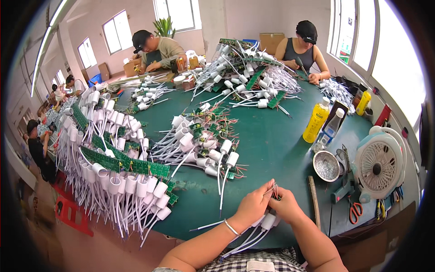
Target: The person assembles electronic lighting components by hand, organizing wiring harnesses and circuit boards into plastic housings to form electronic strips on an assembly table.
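My left hand and my right hand meet close together over the near edge of the table. Their fingertips are pinched around a small bundle of thin wires; whether a circuit board sits among them is hidden by the fingers. Just under my hands, white cylindrical housings with white cables trail toward my checked apron. To the left of my hands, two separate white housings with cables lie beside a heap of wired housings and small green boards.
Green circuit-board strips with many housings hang over the left table edge. At right are a metal bowl, glue gun, scissors, wooden stick, fan and yellow bottle. Two people work across the green table.
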The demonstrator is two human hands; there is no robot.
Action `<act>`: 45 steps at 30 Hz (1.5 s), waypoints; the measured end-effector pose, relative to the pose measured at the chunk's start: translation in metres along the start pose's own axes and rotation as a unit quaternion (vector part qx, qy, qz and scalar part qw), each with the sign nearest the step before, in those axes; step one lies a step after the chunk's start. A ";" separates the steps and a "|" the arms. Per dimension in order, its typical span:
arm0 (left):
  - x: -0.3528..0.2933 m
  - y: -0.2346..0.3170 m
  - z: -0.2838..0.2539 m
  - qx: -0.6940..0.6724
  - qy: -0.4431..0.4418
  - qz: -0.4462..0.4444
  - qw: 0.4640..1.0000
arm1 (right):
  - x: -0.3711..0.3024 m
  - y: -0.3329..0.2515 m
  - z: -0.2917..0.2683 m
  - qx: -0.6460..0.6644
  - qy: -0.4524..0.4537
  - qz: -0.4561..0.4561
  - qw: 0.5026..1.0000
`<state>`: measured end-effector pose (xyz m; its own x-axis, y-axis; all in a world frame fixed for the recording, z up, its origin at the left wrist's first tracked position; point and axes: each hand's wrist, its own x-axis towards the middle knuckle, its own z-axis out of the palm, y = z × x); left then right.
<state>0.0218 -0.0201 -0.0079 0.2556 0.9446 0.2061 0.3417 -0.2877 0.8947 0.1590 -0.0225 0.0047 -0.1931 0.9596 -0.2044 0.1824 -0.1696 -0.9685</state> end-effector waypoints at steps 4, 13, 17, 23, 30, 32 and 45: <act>0.044 0.063 -0.078 0.112 -0.050 0.086 0.989 | 0.018 -0.065 0.034 0.286 0.026 -0.133 0.949; 0.146 0.045 -0.190 0.525 -0.039 0.253 0.812 | 0.164 -0.094 0.118 0.325 0.049 -0.123 0.936; 0.126 -0.061 -0.192 0.575 0.051 0.226 0.785 | 0.162 -0.041 0.119 -0.133 0.214 -0.159 0.955; 0.133 -0.047 -0.178 0.512 -0.025 0.225 0.829 | 0.094 -0.034 0.041 -0.351 0.034 -0.440 0.826; 0.097 -0.016 -0.189 0.480 -0.002 0.275 0.833 | 0.072 -0.013 0.075 -0.535 -0.069 -0.523 0.660; 0.070 0.003 -0.199 0.501 -0.021 0.279 0.819 | 0.082 -0.007 0.076 -0.526 -0.062 -0.498 0.687; -0.013 -0.061 -0.140 0.356 0.147 -0.032 0.922 | 0.125 -0.093 0.069 -0.059 0.237 -0.478 0.844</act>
<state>-0.1284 0.0074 -0.0095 -0.0058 0.9350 0.3546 0.8818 -0.1624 0.4428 0.0519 0.0978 0.0590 0.0967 0.6316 0.7692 0.2619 0.7295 -0.6319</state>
